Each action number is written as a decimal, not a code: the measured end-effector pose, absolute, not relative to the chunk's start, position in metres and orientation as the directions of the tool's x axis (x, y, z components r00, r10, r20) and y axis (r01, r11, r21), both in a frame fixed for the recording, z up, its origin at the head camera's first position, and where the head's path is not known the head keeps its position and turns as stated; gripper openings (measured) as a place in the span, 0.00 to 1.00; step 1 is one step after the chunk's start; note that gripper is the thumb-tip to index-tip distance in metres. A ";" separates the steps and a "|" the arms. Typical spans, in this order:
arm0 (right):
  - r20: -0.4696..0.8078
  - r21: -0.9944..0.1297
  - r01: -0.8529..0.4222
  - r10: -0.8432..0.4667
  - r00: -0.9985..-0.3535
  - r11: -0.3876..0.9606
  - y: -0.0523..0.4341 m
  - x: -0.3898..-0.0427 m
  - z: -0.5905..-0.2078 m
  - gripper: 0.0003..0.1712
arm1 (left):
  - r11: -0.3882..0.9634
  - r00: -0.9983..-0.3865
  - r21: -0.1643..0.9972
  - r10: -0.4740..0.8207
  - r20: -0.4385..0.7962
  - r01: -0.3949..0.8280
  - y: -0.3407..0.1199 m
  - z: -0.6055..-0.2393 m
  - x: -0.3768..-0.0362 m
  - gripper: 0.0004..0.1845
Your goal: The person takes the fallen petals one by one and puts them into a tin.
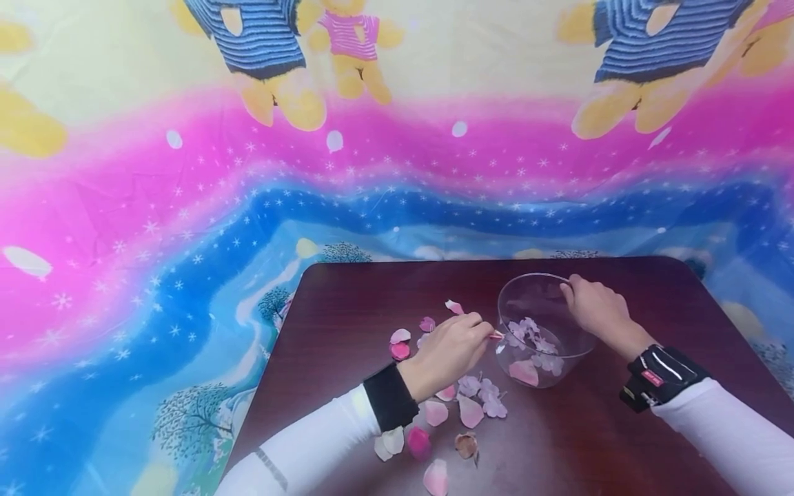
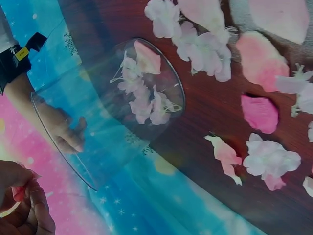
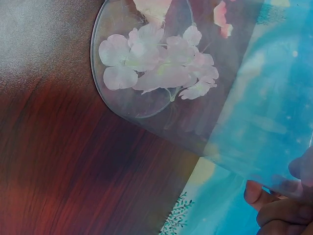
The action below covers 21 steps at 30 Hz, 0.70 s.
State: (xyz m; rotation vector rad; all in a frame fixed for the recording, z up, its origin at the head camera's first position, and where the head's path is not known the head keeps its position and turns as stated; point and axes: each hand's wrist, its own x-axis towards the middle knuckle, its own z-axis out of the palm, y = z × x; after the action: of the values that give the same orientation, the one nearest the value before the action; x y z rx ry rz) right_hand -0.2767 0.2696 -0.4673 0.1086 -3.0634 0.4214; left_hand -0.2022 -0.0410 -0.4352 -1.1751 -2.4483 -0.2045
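Note:
A clear glass bowl (image 1: 532, 276) stands on the dark wooden table (image 1: 372, 296) and holds pale lilac blossoms (image 1: 535, 340) and a pink petal (image 1: 524, 373). My right hand (image 1: 567, 289) grips the bowl's far right rim; its fingers (image 3: 266, 203) curl over the glass. My left hand (image 1: 490, 334) pinches a small pink petal (image 1: 497, 335) right at the bowl's left rim. In the left wrist view my fingertips (image 2: 34, 208) hold that petal (image 2: 19, 192) beside the bowl's wall (image 2: 88, 117). Loose petals (image 1: 470, 411) lie under and around my left wrist.
More pink and white petals (image 1: 400, 343) are scattered left of the bowl and toward the near edge (image 1: 436, 477). The table ends at a colourful printed cloth (image 1: 186, 241) that runs behind and to the left. Bare wood lies right of the bowl.

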 end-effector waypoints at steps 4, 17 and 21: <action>0.062 -0.269 -0.081 -0.066 -0.996 0.960 0.270 -0.276 -0.468 0.20 | 0.619 -0.556 -0.007 0.710 0.432 0.786 -0.033 -0.436 -0.206 0.06; 0.065 -0.270 -0.084 -0.069 -0.996 0.959 0.270 -0.277 -0.466 0.20 | 0.641 -0.584 -0.038 0.721 0.373 0.767 0.008 -0.426 -0.222 0.07; 0.066 -0.271 -0.077 -0.061 -0.996 0.959 0.270 -0.276 -0.468 0.19 | 0.654 -0.594 -0.090 0.729 0.340 0.751 0.023 -0.422 -0.226 0.07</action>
State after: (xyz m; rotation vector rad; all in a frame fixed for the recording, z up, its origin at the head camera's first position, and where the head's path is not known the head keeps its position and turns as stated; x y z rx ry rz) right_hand -0.2762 0.2702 -0.4679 0.1078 -3.0531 0.4262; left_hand -0.2258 0.0228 -0.4219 -1.1752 -2.5265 -0.0887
